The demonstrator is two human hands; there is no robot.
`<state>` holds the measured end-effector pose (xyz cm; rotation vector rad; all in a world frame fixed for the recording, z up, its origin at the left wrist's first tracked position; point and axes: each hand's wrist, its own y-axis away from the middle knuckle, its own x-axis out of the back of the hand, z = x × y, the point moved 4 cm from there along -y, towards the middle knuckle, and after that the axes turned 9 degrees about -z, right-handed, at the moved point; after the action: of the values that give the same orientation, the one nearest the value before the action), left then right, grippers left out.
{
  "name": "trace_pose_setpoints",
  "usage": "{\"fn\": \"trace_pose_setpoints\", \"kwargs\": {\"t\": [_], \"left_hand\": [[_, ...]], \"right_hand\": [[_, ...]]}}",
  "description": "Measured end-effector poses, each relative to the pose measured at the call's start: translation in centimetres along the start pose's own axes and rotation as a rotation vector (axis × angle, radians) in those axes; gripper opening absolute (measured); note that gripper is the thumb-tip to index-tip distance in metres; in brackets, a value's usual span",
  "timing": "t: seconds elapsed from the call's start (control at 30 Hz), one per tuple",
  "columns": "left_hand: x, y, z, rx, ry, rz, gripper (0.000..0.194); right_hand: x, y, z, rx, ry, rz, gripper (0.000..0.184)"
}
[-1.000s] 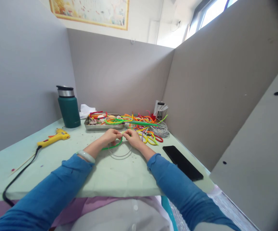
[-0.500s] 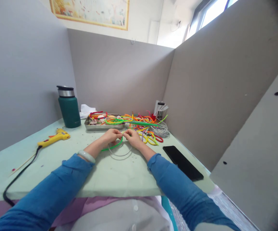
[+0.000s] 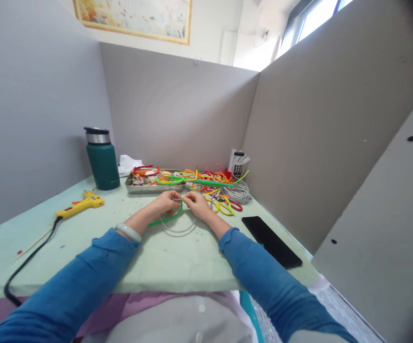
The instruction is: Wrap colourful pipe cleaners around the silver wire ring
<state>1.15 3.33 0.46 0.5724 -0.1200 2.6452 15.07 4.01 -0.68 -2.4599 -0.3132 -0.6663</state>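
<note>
My left hand [image 3: 168, 202] and my right hand [image 3: 196, 204] pinch close together above the middle of the table. Between and below them hangs a thin grey wire ring [image 3: 179, 232], its upper part in my fingers. A green pipe cleaner [image 3: 166, 220] runs up to my fingertips and trails off to the left, under my left wrist. Its upper end lies against the wire between the two hands. My fingers partly cover where the wire and the pipe cleaner meet.
A metal tray [image 3: 156, 189] of small craft pieces stands behind my hands, beside a pile of coloured pipe cleaners [image 3: 213, 178] and a grey wire coil [image 3: 240, 194]. Left are a green bottle [image 3: 102, 164] and a yellow glue gun [image 3: 81, 205]; right, a black phone [image 3: 271, 242]. Grey partitions surround the table.
My hands stay almost in place, with small finger movements. The green pipe cleaner's end now stands more upright between my fingertips, against the wire.
</note>
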Motion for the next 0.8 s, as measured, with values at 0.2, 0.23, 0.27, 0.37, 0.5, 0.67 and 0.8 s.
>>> {"fn": "trace_pose_setpoints", "kwargs": {"t": [0.2, 0.23, 0.27, 0.37, 0.5, 0.67, 0.8], "left_hand": [[-0.15, 0.02, 0.12, -0.007, -0.054, 0.008, 0.024], [-0.15, 0.01, 0.1, -0.005, -0.056, 0.008, 0.024], [-0.14, 0.0, 0.08, -0.005, -0.056, 0.006, 0.024], [-0.15, 0.03, 0.06, -0.004, -0.057, -0.005, 0.025], [-0.27, 0.07, 0.16, -0.038, -0.048, -0.038, 0.024], [-0.26, -0.04, 0.08, -0.068, -0.089, -0.051, 0.027], [-0.17, -0.52, -0.46, -0.109, -0.118, -0.053, 0.025]], "right_hand": [[-0.12, -0.04, -0.04, -0.009, 0.005, -0.013, 0.024], [-0.13, -0.05, -0.02, -0.011, 0.009, -0.013, 0.024], [-0.13, -0.05, -0.01, -0.011, 0.015, -0.012, 0.024], [-0.1, -0.01, -0.07, -0.006, 0.032, -0.013, 0.024], [-0.06, 0.02, -0.11, 0.008, 0.036, -0.014, 0.023], [-0.12, -0.05, 0.08, 0.017, 0.041, -0.016, 0.023], [-0.13, -0.04, 0.06, 0.008, 0.048, -0.022, 0.022]]}}
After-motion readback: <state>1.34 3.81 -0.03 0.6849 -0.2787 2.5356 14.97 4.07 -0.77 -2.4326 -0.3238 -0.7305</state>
